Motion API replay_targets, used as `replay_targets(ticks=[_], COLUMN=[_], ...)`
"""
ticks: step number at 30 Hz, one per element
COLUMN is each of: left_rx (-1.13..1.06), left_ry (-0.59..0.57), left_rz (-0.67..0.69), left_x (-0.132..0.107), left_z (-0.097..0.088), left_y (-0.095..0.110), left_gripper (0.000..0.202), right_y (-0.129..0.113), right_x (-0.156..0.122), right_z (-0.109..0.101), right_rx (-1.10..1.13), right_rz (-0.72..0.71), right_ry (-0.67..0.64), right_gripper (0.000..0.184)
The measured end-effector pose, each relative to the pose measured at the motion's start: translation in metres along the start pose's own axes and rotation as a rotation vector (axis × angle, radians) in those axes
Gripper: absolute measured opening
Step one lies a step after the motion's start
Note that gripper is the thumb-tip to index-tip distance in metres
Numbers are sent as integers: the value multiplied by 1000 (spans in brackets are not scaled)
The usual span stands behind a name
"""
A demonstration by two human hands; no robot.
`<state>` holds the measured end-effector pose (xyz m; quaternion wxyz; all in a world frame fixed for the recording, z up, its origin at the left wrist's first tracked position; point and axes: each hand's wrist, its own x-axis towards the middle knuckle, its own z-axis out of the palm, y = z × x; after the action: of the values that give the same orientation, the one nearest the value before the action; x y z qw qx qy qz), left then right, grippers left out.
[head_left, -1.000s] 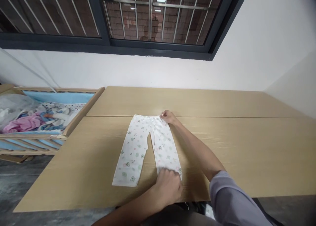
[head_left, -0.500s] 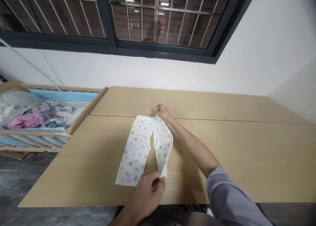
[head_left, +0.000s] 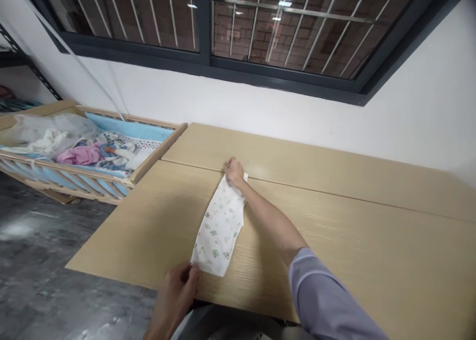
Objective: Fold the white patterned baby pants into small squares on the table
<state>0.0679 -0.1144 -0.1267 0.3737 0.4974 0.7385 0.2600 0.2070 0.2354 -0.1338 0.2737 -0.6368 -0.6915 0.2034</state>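
A pair of small white baby trousers [head_left: 220,226] with a green and pink print lies on the light wooden table [head_left: 334,241], folded lengthwise so one leg covers the other. My right hand [head_left: 234,171] is closed on the waistband at the far end. My left hand [head_left: 178,286] is closed on the leg cuffs at the near end, close to the table's front edge. My right forearm, in a lilac sleeve, runs along the right side of the trousers.
A wooden cot [head_left: 82,151] with blue lining stands to the left of the table, filled with a heap of baby clothes [head_left: 80,154]. A white wall and a barred window [head_left: 238,28] lie behind. Dark grey floor [head_left: 40,270] shows at the left.
The trousers lay spread flat with both legs apart. My left hand lifted the right leg and carried it over onto the left leg. The camera view has shifted to the left.
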Motion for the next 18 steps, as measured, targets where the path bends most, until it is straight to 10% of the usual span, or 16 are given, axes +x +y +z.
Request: replay_targets(ticks=[6,12,18], left_rx=[474,563,934], left_ry=[191,307,-89], left_rz=[110,707,548], left_x=[-3,-9,-14], left_z=[-13,-4,23], left_y=[6,31,50], left_gripper=[43,34,35], right_y=[-18,-35,-23], right_x=[-22,-115,-197], right_z=[-2,-28,-29], right_rx=[-65,-59,-193], right_rz=[-115,-817,-1228], right_ry=[-8,-282,-582], right_gripper=[21,50,60])
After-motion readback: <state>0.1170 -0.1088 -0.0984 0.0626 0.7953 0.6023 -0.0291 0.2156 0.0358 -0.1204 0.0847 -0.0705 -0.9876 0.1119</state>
